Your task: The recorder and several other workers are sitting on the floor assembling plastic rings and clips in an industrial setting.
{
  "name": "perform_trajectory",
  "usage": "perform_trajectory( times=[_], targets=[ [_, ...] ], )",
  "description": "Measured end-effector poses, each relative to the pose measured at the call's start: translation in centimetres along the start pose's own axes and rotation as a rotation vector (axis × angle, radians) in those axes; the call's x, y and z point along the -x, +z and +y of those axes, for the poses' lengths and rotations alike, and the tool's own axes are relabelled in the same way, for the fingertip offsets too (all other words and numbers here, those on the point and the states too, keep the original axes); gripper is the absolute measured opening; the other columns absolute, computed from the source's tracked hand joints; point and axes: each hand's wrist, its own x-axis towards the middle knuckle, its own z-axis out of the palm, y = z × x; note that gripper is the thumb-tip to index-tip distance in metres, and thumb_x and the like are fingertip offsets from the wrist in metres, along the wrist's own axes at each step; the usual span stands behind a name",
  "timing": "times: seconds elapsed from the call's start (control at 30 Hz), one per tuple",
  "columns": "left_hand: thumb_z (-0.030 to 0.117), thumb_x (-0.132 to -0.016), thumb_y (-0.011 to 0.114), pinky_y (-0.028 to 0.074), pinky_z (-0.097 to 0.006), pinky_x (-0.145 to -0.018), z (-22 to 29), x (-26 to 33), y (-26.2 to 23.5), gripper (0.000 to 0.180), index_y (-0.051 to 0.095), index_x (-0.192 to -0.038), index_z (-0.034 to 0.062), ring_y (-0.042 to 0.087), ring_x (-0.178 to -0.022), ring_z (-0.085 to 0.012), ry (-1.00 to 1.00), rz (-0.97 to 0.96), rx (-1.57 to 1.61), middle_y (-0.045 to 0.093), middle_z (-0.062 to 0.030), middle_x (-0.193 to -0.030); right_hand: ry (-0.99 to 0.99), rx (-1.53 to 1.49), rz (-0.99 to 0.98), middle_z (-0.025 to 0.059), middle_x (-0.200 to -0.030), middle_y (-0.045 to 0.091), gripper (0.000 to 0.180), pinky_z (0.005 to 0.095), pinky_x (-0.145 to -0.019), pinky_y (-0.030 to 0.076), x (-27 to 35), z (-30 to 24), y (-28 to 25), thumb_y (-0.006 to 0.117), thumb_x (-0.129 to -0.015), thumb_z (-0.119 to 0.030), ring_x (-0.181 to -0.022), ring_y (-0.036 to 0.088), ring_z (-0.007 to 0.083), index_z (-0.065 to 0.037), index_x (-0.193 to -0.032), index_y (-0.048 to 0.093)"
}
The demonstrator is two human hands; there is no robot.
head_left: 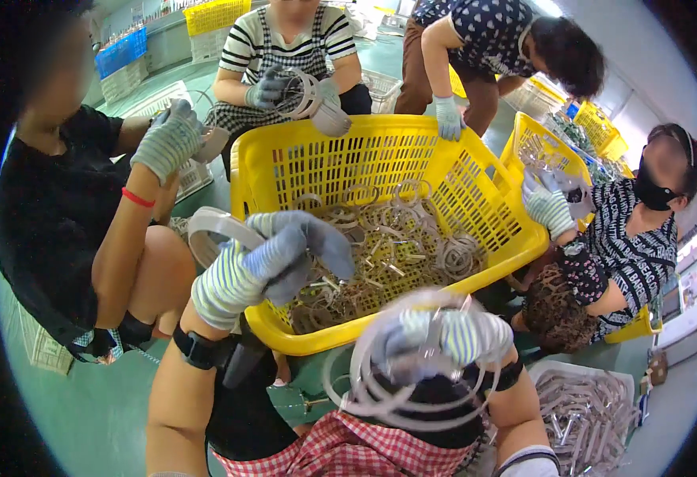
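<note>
My left hand (273,258), in a striped grey-and-white work glove, is raised over the near left rim of a yellow slatted basket (412,300). Its fingers are curled together, and a pale grey curved band (208,230) sticks out on its left side; the exact grip is hidden. Closer to me, in front of the basket, my gloved right hand (452,338) is closed around several thin pale grey rings (364,405), smeared by motion. Loose rings and bands (460,254) and small light-coloured pieces (376,250) lie on the basket floor.
Co-workers surround the basket: one at left (54,230), one opposite holding bands (309,95), one leaning over the far rim (484,40), one at right (627,238). A white crate of grey strips (583,413) stands at my lower right. Another yellow basket (551,143) adjoins at right.
</note>
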Motion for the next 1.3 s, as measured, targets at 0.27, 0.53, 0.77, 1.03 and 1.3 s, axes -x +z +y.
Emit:
perform_trajectory(
  times=[0.27,0.53,0.77,1.03,1.3],
  targets=[
    [0.046,-0.088,0.057,0.030,-0.018,-0.039,-0.8,-0.4,-0.1,0.045,0.062,-0.079,0.0027,0.041,-0.042,-0.0042,-0.165,0.036,-0.007,0.059,-0.0022,-0.065,-0.076,0.511,-0.022,0.0181,-0.130,0.044,0.073,0.0381,-0.090,0.043,1.7,6.2,-5.6,0.065,-0.075,-0.036,-0.112,0.050,0.0297,-0.001,-0.134,0.039],
    [0.031,-0.087,0.059,0.046,-0.028,-0.064,-4.6,-0.2,1.0,0.032,0.062,-0.098,0.0005,0.057,-0.069,-0.0145,-0.227,-0.602,-0.397,0.062,-0.0055,-0.077,-0.270,2.939,0.537,0.0238,-0.127,0.048,0.034,0.0338,-0.104,0.039,-2.3,-0.8,1.1,0.048,-0.086,-0.007,-0.122,0.047,0.0305,0.011,-0.115,0.048],
    [0.024,-0.057,0.074,0.042,-0.040,-0.097,-6.2,-1.5,3.7,0.085,0.043,-0.133,0.0023,0.053,-0.111,-0.0353,0.412,-1.056,-0.751,0.053,-0.0212,-0.121,-0.582,1.876,0.588,0.0108,-0.128,0.053,0.047,0.0409,-0.100,0.042,-3.8,2.1,-1.2,0.056,-0.076,-0.007,-0.119,0.051,0.0262,-0.005,-0.122,0.051],
    [0.032,-0.057,0.070,0.030,-0.043,-0.109,-4.7,-2.2,5.9,0.091,0.038,-0.138,0.0044,0.042,-0.126,-0.0373,-0.286,-0.833,-0.430,0.040,-0.0217,-0.137,-0.389,0.637,0.685,0.0087,-0.117,0.055,0.046,0.0359,-0.102,0.036,-2.9,5.4,-4.3,0.054,-0.086,-0.010,-0.111,0.053,0.0225,-0.010,-0.131,0.044],
    [0.028,-0.093,0.054,0.049,-0.032,-0.070,-6.0,-1.1,5.6,0.031,0.062,-0.103,-0.0004,0.060,-0.077,-0.0179,-0.085,-0.126,-0.307,0.063,-0.0092,-0.082,-0.486,0.697,0.967,0.0059,-0.111,0.058,0.047,0.0357,-0.087,0.047,-2.6,3.7,-5.1,0.057,-0.091,-0.032,-0.098,0.058,0.0181,-0.009,-0.130,0.047]
  ],
)
